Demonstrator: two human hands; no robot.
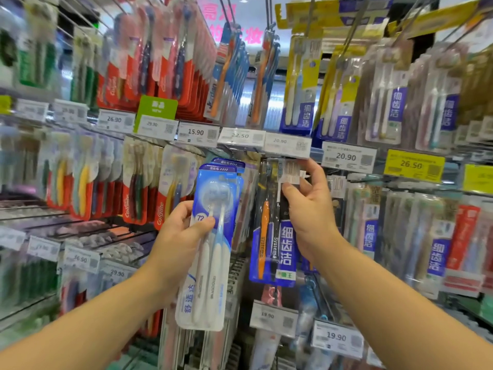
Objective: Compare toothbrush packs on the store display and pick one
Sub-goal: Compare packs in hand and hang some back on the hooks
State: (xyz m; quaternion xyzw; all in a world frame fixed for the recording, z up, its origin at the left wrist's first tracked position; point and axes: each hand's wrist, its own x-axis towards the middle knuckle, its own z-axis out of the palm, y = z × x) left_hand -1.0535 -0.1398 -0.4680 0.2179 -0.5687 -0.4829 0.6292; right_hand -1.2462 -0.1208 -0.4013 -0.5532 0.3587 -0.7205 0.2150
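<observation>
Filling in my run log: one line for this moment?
left hand: grips blue pack | right hand: pinches Systema pack on display

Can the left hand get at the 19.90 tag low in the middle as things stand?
Probably not freely: the left hand grips the blue-white toothbrush pack, so its grip is taken. The 19.90 tag itself sits uncovered beside the pack's lower end.

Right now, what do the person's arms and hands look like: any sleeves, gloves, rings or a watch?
Both forearms come in bare from the bottom corners, with no sleeve in view on either. The left hand and the right hand wear no gloves, and no ring, watch or bracelet shows on the fingers or wrists. Nothing is marked or taped on them.
</observation>
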